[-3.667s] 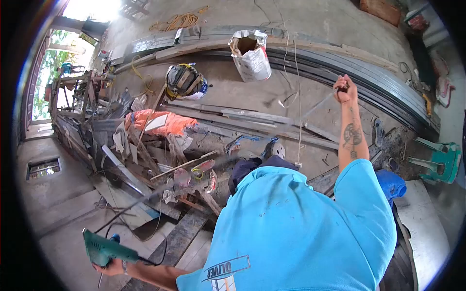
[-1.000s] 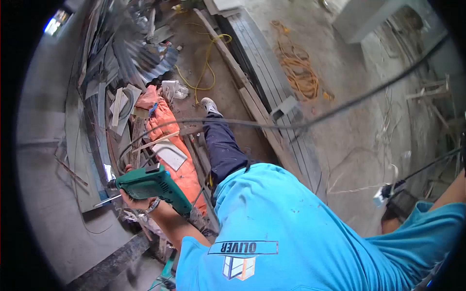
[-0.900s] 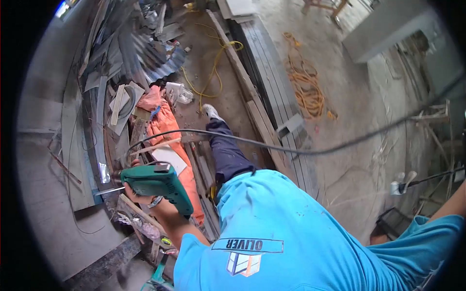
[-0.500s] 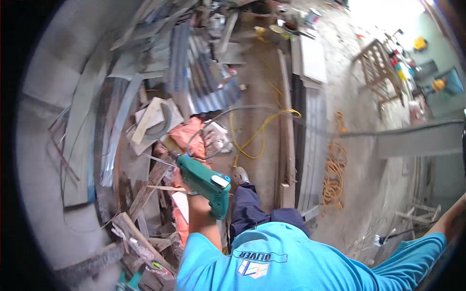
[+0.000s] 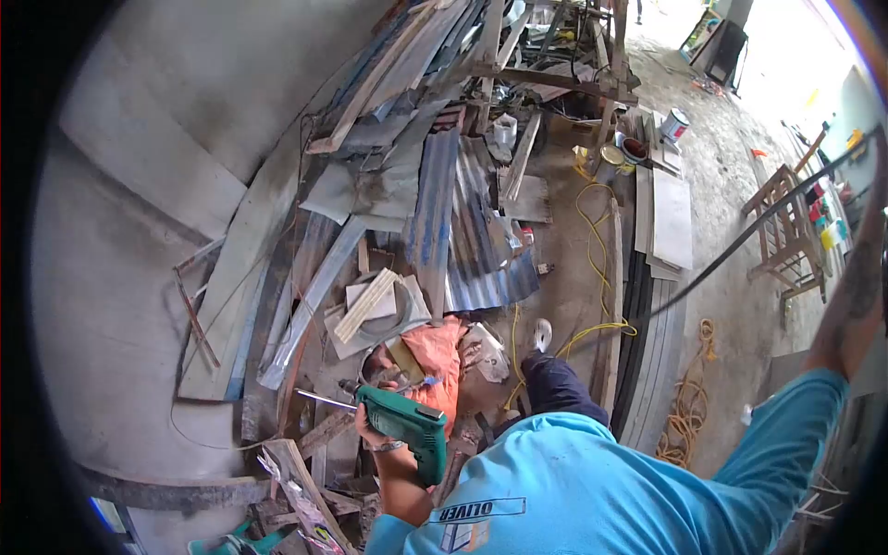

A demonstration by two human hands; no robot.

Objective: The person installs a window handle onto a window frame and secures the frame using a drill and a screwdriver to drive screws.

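My left hand (image 5: 368,427) is closed around the front of a green power drill (image 5: 407,424), whose handle points down toward my body. A long, thin drill bit (image 5: 324,399) sticks out to the left from its chuck. The forearm of my right arm (image 5: 846,305) is raised along the right edge, and the hand itself lies outside the picture. A dark cable (image 5: 740,257) runs from beside that arm down toward the middle, blurred at its lower end. Below the drill's front lies an orange sack (image 5: 433,356) among scraps.
Corrugated metal sheets (image 5: 435,213) and boards (image 5: 250,268) pile up against the wall at left. A yellow cord (image 5: 601,326) loops over the floor near my shoe (image 5: 543,335). Long stacked panels (image 5: 661,301), a coiled orange rope (image 5: 686,407) and a wooden chair (image 5: 786,231) are at right.
The view has shifted, showing more of the far floor. The drill remains in my left hand, now lower in the picture. My right arm has risen, and the dark cable slants up toward it.
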